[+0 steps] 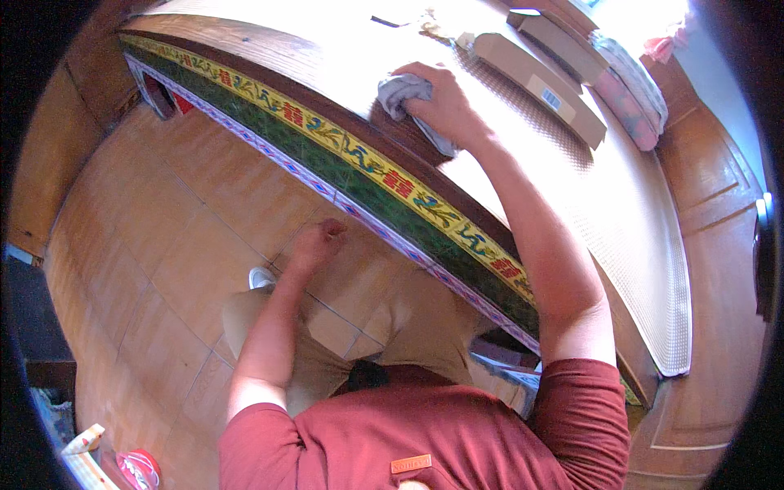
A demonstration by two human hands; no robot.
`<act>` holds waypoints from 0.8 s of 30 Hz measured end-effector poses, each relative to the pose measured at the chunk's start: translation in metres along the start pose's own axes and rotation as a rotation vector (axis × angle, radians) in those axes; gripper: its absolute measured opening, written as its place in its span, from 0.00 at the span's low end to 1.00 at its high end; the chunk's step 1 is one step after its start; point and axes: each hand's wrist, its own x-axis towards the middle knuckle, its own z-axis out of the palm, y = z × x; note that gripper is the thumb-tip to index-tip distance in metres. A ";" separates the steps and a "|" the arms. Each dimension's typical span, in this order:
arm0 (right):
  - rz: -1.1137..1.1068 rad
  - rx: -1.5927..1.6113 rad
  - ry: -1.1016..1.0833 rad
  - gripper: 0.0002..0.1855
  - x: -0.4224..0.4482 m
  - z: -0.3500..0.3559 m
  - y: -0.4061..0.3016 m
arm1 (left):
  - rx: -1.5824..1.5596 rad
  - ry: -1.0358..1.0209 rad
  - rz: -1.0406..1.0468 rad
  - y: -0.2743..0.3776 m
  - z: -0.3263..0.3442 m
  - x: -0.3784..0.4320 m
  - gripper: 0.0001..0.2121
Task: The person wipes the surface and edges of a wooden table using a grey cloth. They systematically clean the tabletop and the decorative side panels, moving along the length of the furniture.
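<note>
A crumpled grey cloth (403,93) is gripped in my right hand (442,101), which presses it on the wooden surface (269,52) near its front edge. Part of the cloth hangs out below the palm. My left hand (320,242) is held low over the tiled floor, in front of the edge, with its fingers curled; whether anything lies inside them cannot be told. Below the wooden edge runs a patterned border (343,144) in yellow, red and green. Glare washes out much of the surface beyond my right hand.
Long cardboard pieces (533,86) lie on a textured mat (637,275) at the right. Folded fabric (631,92) sits behind them. Wooden panelling (704,184) stands at the far right. A red shoe (139,468) is on the floor (147,245) at lower left.
</note>
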 end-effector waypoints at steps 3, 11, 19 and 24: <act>-0.049 0.071 0.010 0.23 0.038 0.023 0.005 | 0.064 0.000 0.015 0.014 -0.003 0.002 0.14; 0.014 0.098 -0.032 0.24 0.058 0.030 -0.002 | -0.049 0.127 0.052 -0.020 -0.005 0.021 0.12; 0.166 -0.102 -0.203 0.26 -0.077 -0.064 -0.028 | -0.009 0.132 0.155 0.001 -0.013 0.011 0.12; 0.310 -0.189 -0.134 0.25 -0.180 -0.126 -0.022 | -0.042 0.040 0.077 0.018 -0.012 -0.002 0.13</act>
